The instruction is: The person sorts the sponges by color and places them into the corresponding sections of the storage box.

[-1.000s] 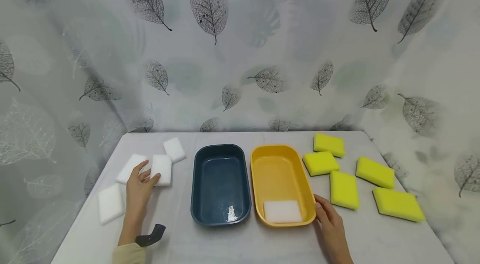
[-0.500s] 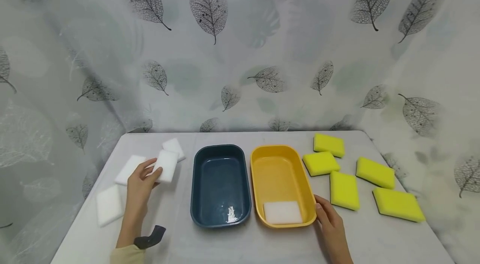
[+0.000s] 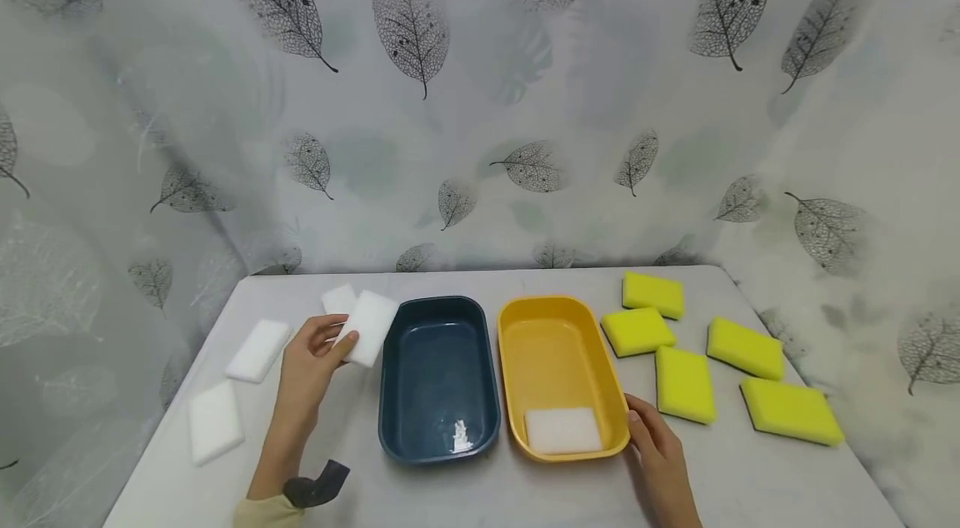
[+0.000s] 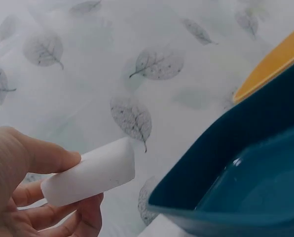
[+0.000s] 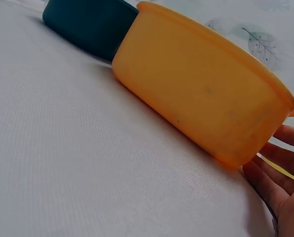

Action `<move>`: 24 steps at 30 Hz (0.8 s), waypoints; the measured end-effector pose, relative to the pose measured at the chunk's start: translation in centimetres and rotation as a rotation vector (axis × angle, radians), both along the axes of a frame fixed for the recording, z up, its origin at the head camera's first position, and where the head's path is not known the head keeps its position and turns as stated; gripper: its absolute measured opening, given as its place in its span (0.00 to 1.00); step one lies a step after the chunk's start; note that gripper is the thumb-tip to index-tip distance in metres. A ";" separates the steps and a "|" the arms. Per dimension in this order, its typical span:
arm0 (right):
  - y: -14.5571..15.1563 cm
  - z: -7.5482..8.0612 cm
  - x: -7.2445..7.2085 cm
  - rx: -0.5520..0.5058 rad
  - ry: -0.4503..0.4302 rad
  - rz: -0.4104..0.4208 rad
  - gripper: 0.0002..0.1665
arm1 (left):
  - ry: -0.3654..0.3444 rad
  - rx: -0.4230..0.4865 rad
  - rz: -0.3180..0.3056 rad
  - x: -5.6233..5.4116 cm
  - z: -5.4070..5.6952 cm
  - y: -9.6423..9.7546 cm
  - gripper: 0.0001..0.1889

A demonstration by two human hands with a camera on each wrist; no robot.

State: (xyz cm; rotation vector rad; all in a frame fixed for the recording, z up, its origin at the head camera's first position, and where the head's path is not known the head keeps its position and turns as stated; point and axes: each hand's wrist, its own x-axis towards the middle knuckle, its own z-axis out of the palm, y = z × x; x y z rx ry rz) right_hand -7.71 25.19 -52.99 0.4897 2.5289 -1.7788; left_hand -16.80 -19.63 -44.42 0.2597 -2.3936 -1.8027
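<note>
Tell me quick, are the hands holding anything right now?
Left hand: closed, holding a white sponge.
Right hand: open, touching the yellow tray.

Trays (image 3: pixel 438 395) and sponges (image 3: pixel 685 385) on white table (image 3: pixel 420 503)

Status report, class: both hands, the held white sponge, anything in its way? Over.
Left hand pinching white sponge, aloft beside blue tray. Right hand touching yellow tray. No obstruction seen over blue tray.

Pale grey leaf-print backdrop (image 3: pixel 480 103), white cloth-covered table (image 3: pixel 555 499)
</note>
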 end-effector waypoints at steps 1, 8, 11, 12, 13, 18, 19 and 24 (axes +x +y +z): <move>0.0 0.0 -0.1 0.001 0.001 0.001 0.37 | 0.007 0.002 -0.010 -0.2 0.1 0.3 0.23; 0.1 0.1 -0.1 -0.007 -0.023 0.001 0.37 | 0.000 -0.043 -0.092 -0.9 0.9 2.3 0.21; 0.3 0.1 0.2 0.001 -0.031 -0.002 0.37 | 0.002 -0.072 -0.138 -1.2 1.0 3.1 0.20; 0.3 0.1 0.2 0.005 -0.031 -0.003 0.37 | 0.002 -0.078 -0.152 -1.2 1.0 3.5 0.20; 0.3 0.1 0.3 0.006 -0.030 -0.005 0.38 | 0.006 -0.088 -0.167 -1.3 1.0 3.8 0.20; 0.3 0.1 0.3 -0.010 -0.015 -0.002 0.37 | 0.029 -0.108 -0.247 -1.5 1.2 5.3 0.19; 0.3 0.0 0.3 -0.018 -0.009 0.001 0.37 | 0.033 -0.107 -0.262 -1.6 1.2 5.6 0.19; 0.1 0.0 0.1 -0.025 0.004 0.012 0.36 | 0.012 -0.098 -0.324 -2.3 1.4 7.0 0.18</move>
